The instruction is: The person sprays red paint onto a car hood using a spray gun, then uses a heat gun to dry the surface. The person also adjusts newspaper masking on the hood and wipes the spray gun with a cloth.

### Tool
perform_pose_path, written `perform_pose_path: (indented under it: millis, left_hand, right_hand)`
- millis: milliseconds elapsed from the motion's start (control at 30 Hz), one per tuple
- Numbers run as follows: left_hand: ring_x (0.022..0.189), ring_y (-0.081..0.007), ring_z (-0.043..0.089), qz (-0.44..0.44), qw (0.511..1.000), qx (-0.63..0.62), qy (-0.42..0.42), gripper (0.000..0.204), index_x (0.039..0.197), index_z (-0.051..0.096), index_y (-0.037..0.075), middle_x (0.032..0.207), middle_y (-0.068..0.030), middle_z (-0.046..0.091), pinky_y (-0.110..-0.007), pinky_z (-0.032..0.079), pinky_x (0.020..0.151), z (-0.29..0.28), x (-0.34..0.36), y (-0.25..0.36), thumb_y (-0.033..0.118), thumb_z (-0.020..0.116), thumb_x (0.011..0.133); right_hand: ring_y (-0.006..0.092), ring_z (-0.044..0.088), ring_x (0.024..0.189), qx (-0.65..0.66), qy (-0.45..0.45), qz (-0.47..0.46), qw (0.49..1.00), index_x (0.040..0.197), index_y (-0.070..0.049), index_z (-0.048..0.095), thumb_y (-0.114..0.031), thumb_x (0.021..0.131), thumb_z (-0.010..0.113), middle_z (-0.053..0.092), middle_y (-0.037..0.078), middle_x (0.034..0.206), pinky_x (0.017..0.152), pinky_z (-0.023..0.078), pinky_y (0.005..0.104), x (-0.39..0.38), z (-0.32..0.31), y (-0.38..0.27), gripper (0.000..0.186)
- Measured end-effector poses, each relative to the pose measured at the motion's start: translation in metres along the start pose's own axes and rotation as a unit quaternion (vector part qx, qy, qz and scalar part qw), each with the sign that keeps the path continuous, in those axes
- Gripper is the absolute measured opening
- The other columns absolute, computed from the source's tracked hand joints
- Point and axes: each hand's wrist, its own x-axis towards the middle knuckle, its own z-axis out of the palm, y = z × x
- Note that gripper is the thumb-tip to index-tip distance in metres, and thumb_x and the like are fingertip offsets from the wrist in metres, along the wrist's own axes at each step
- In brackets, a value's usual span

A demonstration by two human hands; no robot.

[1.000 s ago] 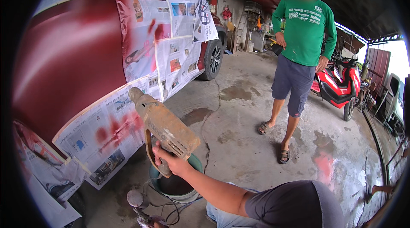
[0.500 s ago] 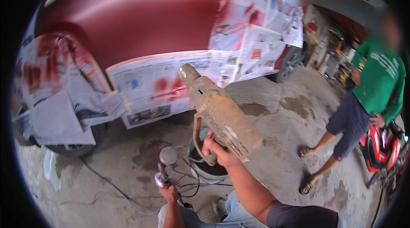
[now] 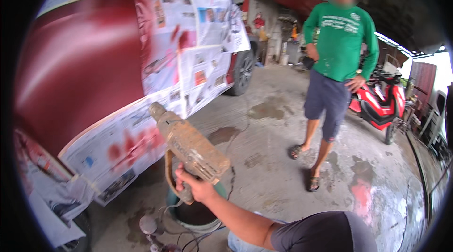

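My right hand (image 3: 196, 187) is closed round the handle of a heat gun (image 3: 191, 146), worn and smeared with brownish dirt. Its nozzle points up and left toward the papered lower side of a car. Behind and below the heat gun is a bucket (image 3: 204, 227) with dark contents. At the lower edge, a spray gun (image 3: 148, 225) shows its round cup and part of its metal body. My left hand lies below the picture's edge. The car's dull red panel (image 3: 94, 58) is bordered by taped newspaper (image 3: 163, 70) with red overspray.
A person in a green shirt (image 3: 342, 40) stands on the right, hands at the hips. Behind them is a red motorcycle (image 3: 381, 103). Cables and hoses (image 3: 188, 242) lie by the bucket. The concrete floor (image 3: 269, 153) has dark stains.
The view has swung right, so car, bucket and heat gun sit further left and the person is more central. My left hand, earlier round the spray gun, has dropped out of view.
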Motion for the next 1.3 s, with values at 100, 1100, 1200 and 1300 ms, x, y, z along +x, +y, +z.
perform_pose_path:
  millis: [100, 1100, 1200, 1300]
  left_hand:
    - [0.063, -0.0193, 0.051, -0.073, 0.996, -0.018, 0.053, 0.024, 0.097, 0.06, 0.003, 0.081, -0.0049, 0.06, -0.036, 0.043, 0.053, 0.028, -0.024, 0.087, 0.009, 0.064, 0.074]
    - [0.066, -0.0181, 0.06, -0.049, 0.985, -0.145, 0.077, 0.028, 0.093, 0.06, 0.001, 0.078, -0.005, 0.061, -0.032, 0.05, 0.061, -0.003, -0.006, 0.03, 0.006, 0.058, 0.066]
    - [0.071, -0.0176, 0.059, -0.072, 0.988, -0.102, 0.091, 0.03, 0.095, 0.063, 0.001, 0.08, -0.0039, 0.064, -0.034, 0.051, 0.067, 0.001, -0.005, 0.022, 0.006, 0.066, 0.066]
    - [0.071, -0.0183, 0.06, -0.102, 0.989, -0.03, 0.103, 0.027, 0.092, 0.064, 0.001, 0.079, -0.0046, 0.065, -0.034, 0.05, 0.068, -0.002, -0.011, 0.038, 0.008, 0.067, 0.066]
  right_hand:
    - [0.0165, 0.056, 0.055, 0.028, 0.001, -0.031, 0.999, 0.1, -0.007, 0.057, -0.007, 0.091, 0.07, 0.056, 0.005, 0.068, 0.053, 0.046, 0.0316, 0.005, -0.019, -0.02, 0.016]
    - [0.0208, 0.056, 0.057, -0.006, -0.022, 0.005, 1.0, 0.101, -0.005, 0.055, -0.001, 0.088, 0.066, 0.055, 0.009, 0.071, 0.055, 0.048, 0.0369, -0.013, 0.02, 0.01, 0.017]
    - [0.02, 0.055, 0.057, 0.01, -0.02, 0.024, 0.999, 0.102, -0.006, 0.055, -0.004, 0.09, 0.063, 0.054, 0.007, 0.07, 0.055, 0.048, 0.0371, -0.014, 0.015, 0.013, 0.014]
    - [0.0197, 0.054, 0.056, 0.013, -0.024, 0.044, 0.999, 0.103, -0.007, 0.054, -0.007, 0.092, 0.061, 0.052, 0.006, 0.069, 0.055, 0.048, 0.0363, -0.017, 0.015, 0.022, 0.012]
